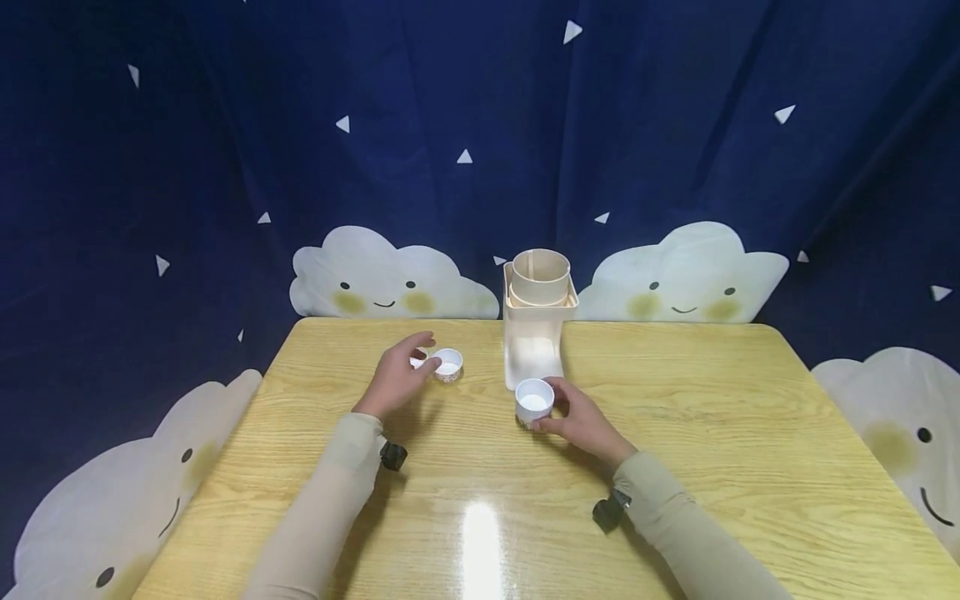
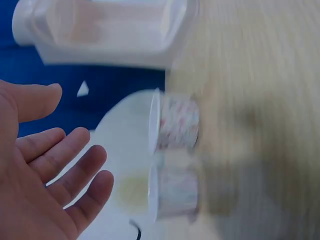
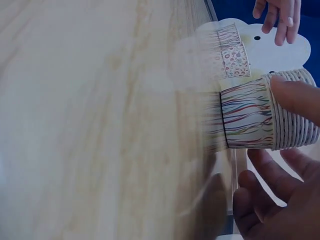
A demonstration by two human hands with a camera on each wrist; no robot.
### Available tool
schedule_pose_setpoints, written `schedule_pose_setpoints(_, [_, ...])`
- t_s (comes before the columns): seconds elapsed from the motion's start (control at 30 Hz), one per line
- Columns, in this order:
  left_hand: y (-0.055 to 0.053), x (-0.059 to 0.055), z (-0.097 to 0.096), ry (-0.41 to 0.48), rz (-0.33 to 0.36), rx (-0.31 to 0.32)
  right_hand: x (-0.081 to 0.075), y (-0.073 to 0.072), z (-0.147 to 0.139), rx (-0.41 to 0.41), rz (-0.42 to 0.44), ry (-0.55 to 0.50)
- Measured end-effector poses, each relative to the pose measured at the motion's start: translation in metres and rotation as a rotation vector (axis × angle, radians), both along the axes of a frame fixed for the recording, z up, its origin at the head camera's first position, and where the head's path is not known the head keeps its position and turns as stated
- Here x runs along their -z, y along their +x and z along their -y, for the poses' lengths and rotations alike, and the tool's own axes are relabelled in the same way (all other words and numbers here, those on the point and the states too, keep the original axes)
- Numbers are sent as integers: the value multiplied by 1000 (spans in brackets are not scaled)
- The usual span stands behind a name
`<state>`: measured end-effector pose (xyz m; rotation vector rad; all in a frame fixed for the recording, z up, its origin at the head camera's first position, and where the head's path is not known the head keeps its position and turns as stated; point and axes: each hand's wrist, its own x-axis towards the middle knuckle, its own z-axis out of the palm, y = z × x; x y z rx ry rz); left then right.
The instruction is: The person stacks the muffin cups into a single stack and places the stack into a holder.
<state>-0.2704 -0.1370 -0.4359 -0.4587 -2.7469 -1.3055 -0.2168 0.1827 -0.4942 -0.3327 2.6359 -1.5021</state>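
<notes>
My right hand (image 1: 588, 423) is around a stack of paper cups (image 3: 247, 115) on the table, thumb on one side and fingers on the other. Wavy coloured stripes run along the stack, and several nested rims show at its mouth. Over by the left, my left hand (image 1: 401, 375) hovers with fingers loosely spread and holds nothing. Two small patterned paper cups stand side by side near it: a pink-flecked cup (image 2: 177, 122) and a paler cup (image 2: 177, 195). In the head view the left fingers partly hide one of them.
A cream plastic stand (image 1: 534, 350) with a round tube (image 1: 542, 287) on top is at the table's back edge, just behind the right hand's cups. The wooden table (image 1: 720, 400) ends at a dark blue curtain (image 1: 465, 100) with clouds and triangles.
</notes>
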Motion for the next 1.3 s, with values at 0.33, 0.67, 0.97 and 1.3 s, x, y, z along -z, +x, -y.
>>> schedule_pose_setpoints(0.33, [-13,-14,44,3,106,-136,-4,2,1,-8,2,-3])
schedule_pose_setpoints(0.67, [-21,7,59,-12,148,-158,-1,0,4,-14,-30,39])
schedule_pose_setpoints(0.97, [-27,23,60,-52,122,-145,-1,-1,6,0,-5,28])
schedule_pose_setpoints(1.3, [-38,36,65,-186,144,-119,-2,1,6,-16,-20,2])
